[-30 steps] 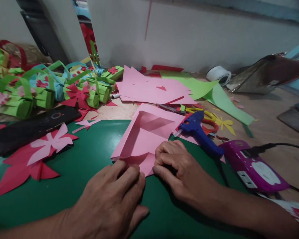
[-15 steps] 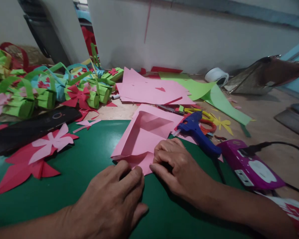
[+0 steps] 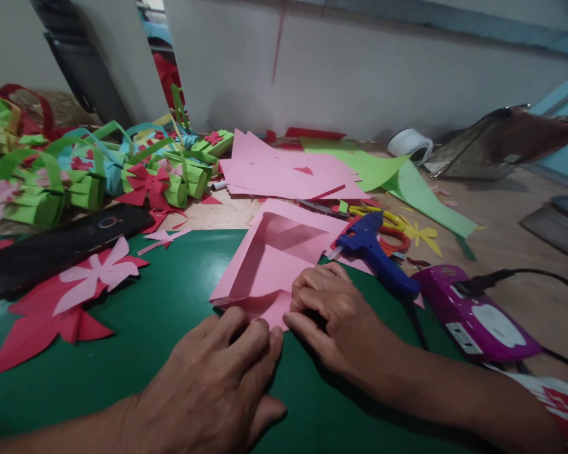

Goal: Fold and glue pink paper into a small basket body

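On the green surface lies a pink paper [image 3: 279,268], folded with raised edges like a shallow box. My left hand [image 3: 222,372] presses its curled fingers, held close together, onto the paper's near edge, thumb apart below. At the near right corner of the paper, my right hand [image 3: 334,315] has it pinched between thumb and bent fingers; the fingertips are partly hidden. A blue glue gun [image 3: 376,252] lies just beyond my right hand, its nozzle pointing toward the paper.
Pink sheets [image 3: 288,167] are stacked behind, with green paper [image 3: 435,202] beside them. Left are several green paper baskets [image 3: 42,198], a black phone [image 3: 66,246] and red paper petals [image 3: 52,334]. A purple power strip [image 3: 478,315] with cords sits right, near yellow-handled scissors [image 3: 383,214].
My left index finger has slid slightly up and right along the paper's near edge, closer to my right thumb. My right hand and the paper stay nearly still.
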`<action>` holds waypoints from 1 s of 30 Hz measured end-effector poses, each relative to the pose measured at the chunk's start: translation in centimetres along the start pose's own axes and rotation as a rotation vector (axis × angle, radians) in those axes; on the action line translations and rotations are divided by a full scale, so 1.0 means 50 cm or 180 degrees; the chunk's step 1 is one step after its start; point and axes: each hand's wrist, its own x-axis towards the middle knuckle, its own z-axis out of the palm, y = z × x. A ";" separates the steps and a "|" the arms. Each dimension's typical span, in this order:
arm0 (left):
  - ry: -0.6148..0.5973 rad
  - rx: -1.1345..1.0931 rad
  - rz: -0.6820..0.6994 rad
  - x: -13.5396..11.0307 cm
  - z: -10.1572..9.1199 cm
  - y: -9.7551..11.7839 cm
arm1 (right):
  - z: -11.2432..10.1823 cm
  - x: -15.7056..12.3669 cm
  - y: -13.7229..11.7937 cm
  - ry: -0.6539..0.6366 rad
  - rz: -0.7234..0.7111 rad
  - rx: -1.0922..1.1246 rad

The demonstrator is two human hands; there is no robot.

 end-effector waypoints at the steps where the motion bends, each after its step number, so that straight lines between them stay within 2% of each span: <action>1: -0.0035 0.0003 -0.0039 0.002 -0.002 0.002 | 0.000 0.000 0.000 -0.0006 -0.0001 -0.0011; 14: -0.0236 0.0095 -0.0056 0.004 -0.009 0.006 | -0.011 0.005 0.003 -0.0198 0.0260 -0.0017; 19: -0.0163 0.0220 0.0000 0.003 -0.016 0.005 | -0.025 0.001 0.013 -0.0064 0.0303 0.0128; 25: -0.0128 0.0217 -0.0078 0.001 -0.013 0.006 | -0.023 -0.015 0.019 0.0155 -0.0387 -0.0321; 27: -0.0153 0.0188 -0.0070 0.002 -0.011 0.006 | -0.023 -0.017 0.017 0.0229 -0.0495 -0.0441; 30: -0.0233 0.0112 -0.0055 0.003 -0.010 0.005 | -0.028 -0.020 0.011 0.0548 -0.0516 -0.0462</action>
